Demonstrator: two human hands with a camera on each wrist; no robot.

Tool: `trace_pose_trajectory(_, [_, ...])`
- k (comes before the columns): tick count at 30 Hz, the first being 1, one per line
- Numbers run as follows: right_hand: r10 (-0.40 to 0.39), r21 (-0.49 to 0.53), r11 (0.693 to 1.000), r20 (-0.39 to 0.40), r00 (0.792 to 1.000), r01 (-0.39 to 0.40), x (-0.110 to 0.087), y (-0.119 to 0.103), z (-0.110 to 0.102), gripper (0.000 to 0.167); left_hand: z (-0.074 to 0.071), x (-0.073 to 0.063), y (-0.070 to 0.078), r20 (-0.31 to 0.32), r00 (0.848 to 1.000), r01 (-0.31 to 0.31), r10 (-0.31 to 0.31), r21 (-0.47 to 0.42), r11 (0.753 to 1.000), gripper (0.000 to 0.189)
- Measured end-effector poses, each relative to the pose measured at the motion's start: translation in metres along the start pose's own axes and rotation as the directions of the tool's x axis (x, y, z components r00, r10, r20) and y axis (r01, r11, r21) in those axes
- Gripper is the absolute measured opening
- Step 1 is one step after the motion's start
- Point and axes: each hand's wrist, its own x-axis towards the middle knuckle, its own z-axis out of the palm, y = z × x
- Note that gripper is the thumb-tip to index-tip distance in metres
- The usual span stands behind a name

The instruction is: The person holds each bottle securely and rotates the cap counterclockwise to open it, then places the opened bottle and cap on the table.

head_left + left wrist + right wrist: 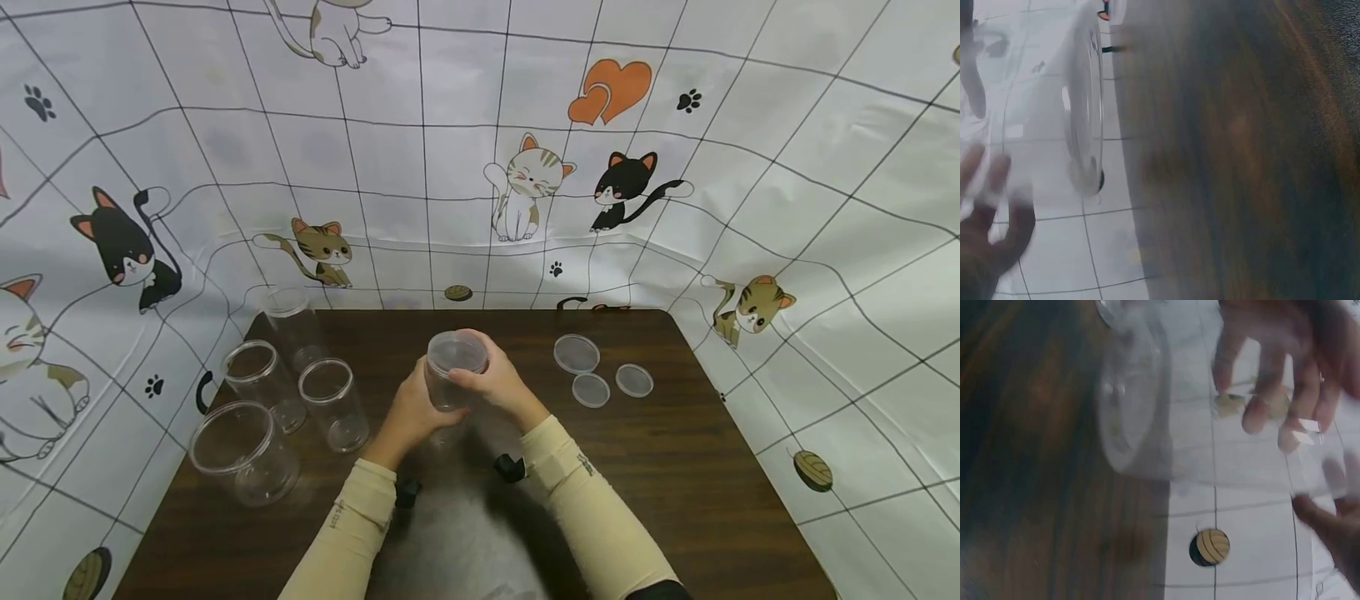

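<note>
Both hands hold a clear plastic jar upright over the middle of the table, with a translucent lid on its top. My left hand grips the jar's left side, its thumb across the front. Around the upper right side, near the lid, curls my right hand, thumb at the lid's edge. In the left wrist view the jar's base hangs above the tabletop, blurred. The right wrist view also shows the jar, with fingers seen against and through its wall. Whether the lid is fully seated I cannot tell.
Several open clear jars, among them a wide one and a tall one, stand on the left of the dark wooden table. Three round lids lie flat at the right, the largest lid farthest back. Cat-printed cloth hangs behind.
</note>
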Motion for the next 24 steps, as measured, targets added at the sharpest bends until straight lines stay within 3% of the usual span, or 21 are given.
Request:
trace_pose_trajectory(3, [-0.081, 0.053, 0.996, 0.181, 0.980, 0.072, 0.003, 0.003, -0.015, 0.105, -0.006, -0.001, 0.001, 0.130, 0.990, -0.032, 0.052, -0.151, 0.988, 0.098])
trace_pose_trajectory(7, [-0.147, 0.161, 0.983, 0.427, 0.892, 0.085, 0.004, 0.001, -0.031, 0.106, -0.011, -0.002, 0.006, 0.320, 0.935, -0.003, 0.154, -0.425, 0.905, 0.093])
trace_pose_trajectory(9, [-0.151, 0.201, 0.978, 0.495, 0.855, 0.056, 0.004, 0.001, -0.036, 0.106, -0.012, -0.001, 0.008, 0.376, 0.906, 0.024, 0.194, -0.505, 0.863, 0.092])
trace_pose_trajectory(11, [-0.146, 0.219, 0.975, 0.519, 0.842, 0.034, 0.004, 0.003, -0.038, 0.108, -0.012, -0.001, 0.010, 0.393, 0.896, 0.027, 0.205, -0.511, 0.859, 0.091])
trace_pose_trajectory(12, [-0.142, 0.227, 0.974, 0.515, 0.845, 0.025, 0.004, 0.004, -0.039, 0.109, -0.012, -0.001, 0.010, 0.396, 0.897, 0.033, 0.198, -0.506, 0.862, 0.091])
trace_pose_trajectory(14, [-0.127, 0.242, 0.970, 0.476, 0.870, 0.009, 0.002, 0.007, -0.039, 0.113, -0.010, -0.001, 0.010, 0.381, 0.907, 0.036, 0.179, -0.495, 0.868, 0.094])
trace_pose_trajectory(17, [-0.117, 0.275, 0.961, 0.368, 0.922, 0.013, -0.001, 0.013, -0.037, 0.121, -0.008, -0.001, 0.008, 0.320, 0.941, 0.045, 0.112, -0.443, 0.895, 0.098])
trace_pose_trajectory(20, [-0.103, 0.256, 0.966, 0.232, 0.967, 0.042, -0.004, 0.018, -0.031, 0.125, -0.006, -0.001, 0.005, 0.196, 0.980, 0.044, 0.018, -0.311, 0.949, 0.097])
trace_pose_trajectory(22, [-0.085, 0.204, 0.978, 0.157, 0.984, 0.052, -0.006, 0.018, -0.025, 0.127, -0.004, 0.000, 0.002, 0.110, 0.993, 0.056, -0.036, -0.188, 0.980, 0.096])
trace_pose_trajectory(24, [-0.067, 0.132, 0.990, 0.092, 0.993, 0.055, -0.005, 0.017, -0.017, 0.126, -0.002, 0.001, 0.001, 0.040, 0.997, 0.071, -0.068, -0.076, 0.995, 0.099])
